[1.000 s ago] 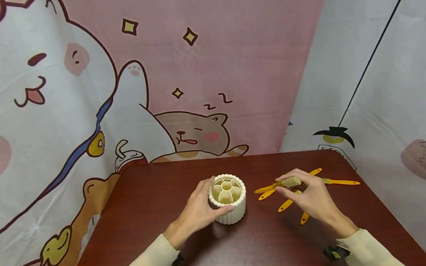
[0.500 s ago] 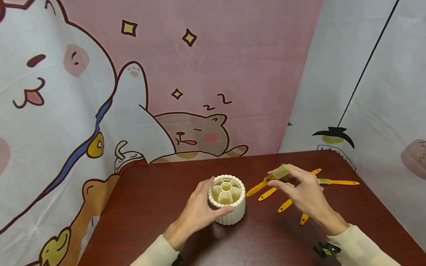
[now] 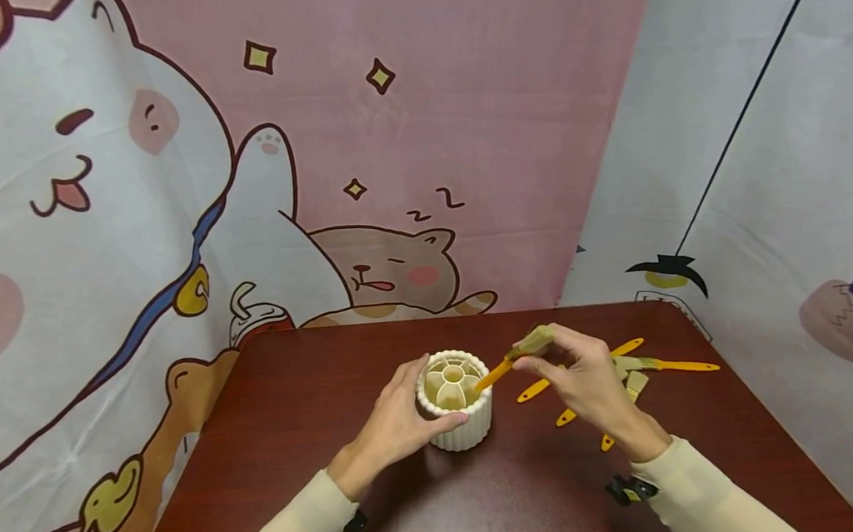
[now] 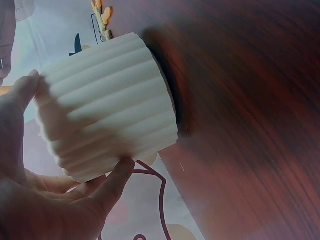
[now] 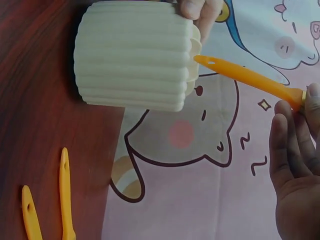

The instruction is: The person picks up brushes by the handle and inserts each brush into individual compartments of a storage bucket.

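We saw that the left hand was curved around the ribbed cream holder, which stood upright on the worktop. The right hand pinched a flat paintbrush near its bristles, handle sloping down to the holder's open top. Beyond both hands, the far edge ran well apart, with other brushes at right.

Orange handle in fingers, tip at ribbed pot.
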Tool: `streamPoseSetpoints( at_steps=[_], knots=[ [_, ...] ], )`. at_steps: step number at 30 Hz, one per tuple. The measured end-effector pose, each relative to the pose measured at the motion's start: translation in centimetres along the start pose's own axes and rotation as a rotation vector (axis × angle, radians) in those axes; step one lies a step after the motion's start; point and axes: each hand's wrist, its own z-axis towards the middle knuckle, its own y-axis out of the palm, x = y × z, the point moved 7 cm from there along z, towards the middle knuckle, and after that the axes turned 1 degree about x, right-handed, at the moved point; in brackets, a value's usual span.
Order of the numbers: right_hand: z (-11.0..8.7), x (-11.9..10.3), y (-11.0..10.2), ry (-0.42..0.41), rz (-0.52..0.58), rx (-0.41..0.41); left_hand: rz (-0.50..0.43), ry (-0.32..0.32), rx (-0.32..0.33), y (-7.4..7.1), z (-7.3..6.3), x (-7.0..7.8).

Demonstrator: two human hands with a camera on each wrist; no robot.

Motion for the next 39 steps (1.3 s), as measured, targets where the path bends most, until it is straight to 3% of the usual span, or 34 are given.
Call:
streamPoseSetpoints(
  at_steps=[1,2,5,8,9,17,39],
  knots=[
    [0.1,0.0,0.3,-0.005,0.004,-0.011,-0.004,0.005,0.002,0.0,0.0,-0.1],
    [0.2,0.0,0.6,-0.01,0.005,-0.021,-0.005,0.038,0.023,1.5,0.7,-2.1],
    [0.3,-0.1,1.4,-0.037,0.034,-0.046,-0.016,0.061,0.035,1.6,0.8,-2.2],
    [0.4,-0.1,2.2,-0.07,0.064,-0.063,-0.017,0.067,0.036,1.5,0.8,-2.1],
    [0.4,-0.1,2.4,-0.089,0.067,-0.069,-0.016,0.037,0.016,0.1,0.2,-0.1],
    [0.2,-0.2,4.2,-0.233,0.046,-0.127,0.005,0.012,-0.005,0.1,0.1,-0.1],
    [-1.7,1.8,7.6,-0.218,-0.103,-0.269,-0.003,0.017,-0.019,0.1,0.2,-0.2]
  ],
)
